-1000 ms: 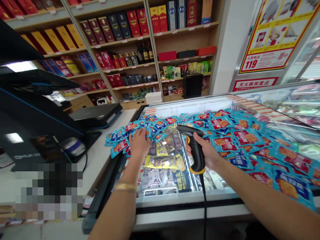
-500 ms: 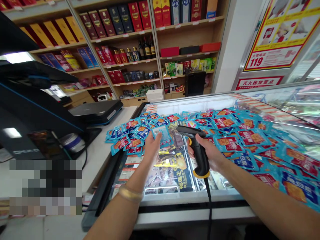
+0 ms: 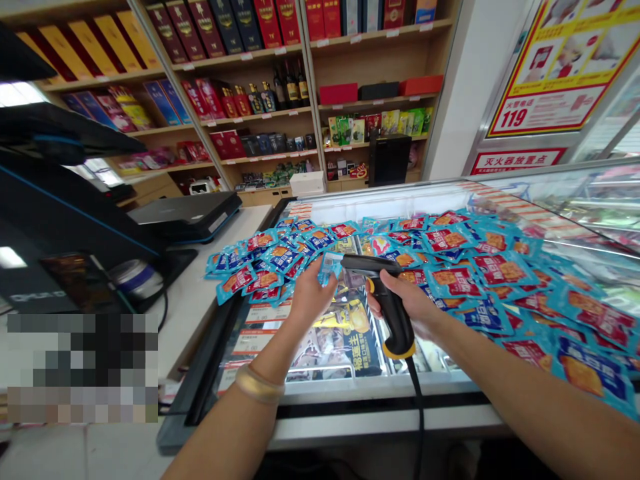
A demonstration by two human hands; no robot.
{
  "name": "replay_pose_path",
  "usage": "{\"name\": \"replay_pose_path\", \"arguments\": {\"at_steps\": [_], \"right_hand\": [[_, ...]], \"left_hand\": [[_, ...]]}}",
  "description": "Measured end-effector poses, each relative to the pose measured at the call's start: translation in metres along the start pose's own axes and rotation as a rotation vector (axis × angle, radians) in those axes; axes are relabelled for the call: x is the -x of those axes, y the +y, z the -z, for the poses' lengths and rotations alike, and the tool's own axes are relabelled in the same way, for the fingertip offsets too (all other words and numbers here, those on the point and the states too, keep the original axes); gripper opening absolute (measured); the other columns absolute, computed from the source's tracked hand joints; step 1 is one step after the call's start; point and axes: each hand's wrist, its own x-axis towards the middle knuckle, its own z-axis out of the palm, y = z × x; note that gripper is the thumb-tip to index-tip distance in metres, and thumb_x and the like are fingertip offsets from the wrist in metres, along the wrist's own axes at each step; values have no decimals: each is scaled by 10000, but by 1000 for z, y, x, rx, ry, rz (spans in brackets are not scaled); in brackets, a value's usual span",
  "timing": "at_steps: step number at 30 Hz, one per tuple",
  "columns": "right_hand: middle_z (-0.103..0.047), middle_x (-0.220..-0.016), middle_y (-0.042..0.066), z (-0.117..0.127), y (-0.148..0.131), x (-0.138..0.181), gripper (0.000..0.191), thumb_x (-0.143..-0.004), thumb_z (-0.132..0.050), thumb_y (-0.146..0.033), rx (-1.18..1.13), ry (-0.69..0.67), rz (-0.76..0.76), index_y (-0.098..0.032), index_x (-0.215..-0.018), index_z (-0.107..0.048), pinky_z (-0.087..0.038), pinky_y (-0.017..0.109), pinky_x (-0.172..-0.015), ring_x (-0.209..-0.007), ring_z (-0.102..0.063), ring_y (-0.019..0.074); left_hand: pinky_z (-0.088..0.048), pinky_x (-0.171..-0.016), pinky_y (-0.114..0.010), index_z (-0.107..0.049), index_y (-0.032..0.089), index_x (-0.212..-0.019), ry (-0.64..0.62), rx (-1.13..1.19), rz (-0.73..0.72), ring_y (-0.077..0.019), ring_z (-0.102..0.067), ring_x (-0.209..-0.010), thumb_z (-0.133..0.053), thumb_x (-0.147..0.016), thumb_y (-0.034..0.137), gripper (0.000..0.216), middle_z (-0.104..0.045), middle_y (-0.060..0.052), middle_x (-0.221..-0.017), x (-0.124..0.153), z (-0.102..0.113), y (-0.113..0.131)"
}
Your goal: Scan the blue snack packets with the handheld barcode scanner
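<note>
Step in hand looks like scanning: left hand (image 3: 309,297) has one small blue snack packet (image 3: 330,265) pinched up in its fingers, lifted just off the pile, held right at the nose of the barcode scanner (image 3: 383,293). Right hand (image 3: 407,303) has a full closed grip round the scanner's black handle w/ the yellow base, head pointing left at the packet, cord hanging down toward the near edge. So packet + scanner are practically touching, center of the scene, over the glass freezer lid (image 3: 350,393).

Next move imo needs the barcode side square to the scanner window, maybe a slight tilt of the left wrist. Can't tell which face is turned to it.

Pose: both forearms reach in from the near side, left one w/ a gold bangle (image 3: 257,387), wrists roughly level. Rest of the blue packets (image 3: 475,273) spread out far and right across the lid, some spilling left onto the white counter (image 3: 200,313) near the POS terminal (image 3: 65,227).
</note>
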Motion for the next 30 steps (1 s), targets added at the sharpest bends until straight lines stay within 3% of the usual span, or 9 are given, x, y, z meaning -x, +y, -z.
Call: {"name": "replay_pose_path", "arguments": {"at_steps": [7,13,18,21,26,30], "right_hand": [[-577,-539,7,-2,1,-2,507,-664,-698,-655,3,20,5,-166,-758,-603,-356,237,-455,-470,-485,105],[-581,-564,5,-1,2,-2,487,-710,-678,-634,4,0,0,-157,-773,-610,-375,237,-490,-491,-496,105],[-580,-569,-1,-2,3,-4,487,-706,-682,-632,-36,-49,6,-162,-810,-609,-387,242,-526,-511,-507,110],[-572,-557,-2,-5,-2,-4,513,-643,-722,-641,-73,-29,20,-162,-772,-590,-378,238,-509,-499,-489,106],[-547,-565,-11,10,-32,12,469,-665,-712,-618,-171,14,183,-185,-758,-557,-395,241,-493,-506,-468,112],[-541,-588,-9,47,-61,39,433,-696,-706,-589,-200,139,298,-191,-778,-560,-414,240,-484,-517,-484,119]], "left_hand": [[-495,-667,-264,-669,196,-1028,-7,-4,3,-163,-629,-648,-525,-780,223,288,-716,-3,-780,1,-1,0],[-497,-731,-292,-653,179,-1125,7,-68,-3,-191,-649,-739,-537,-783,246,367,-728,-42,-897,1,-1,0],[-503,-730,-300,-637,180,-1165,-4,-92,17,-177,-626,-652,-503,-817,281,386,-718,-33,-831,1,-3,-7],[-504,-835,-344,-596,148,-1215,75,-66,6,-213,-659,-817,-453,-856,306,418,-716,-83,-963,-2,-2,-11],[-447,-988,-385,-540,186,-1278,122,-57,-221,-225,-590,-1108,-393,-915,285,404,-642,-101,-1198,-12,-7,8],[-398,-1051,-401,-465,209,-1355,32,-60,-403,-210,-509,-1210,-348,-960,287,420,-547,-121,-1281,-15,-36,45]]}}
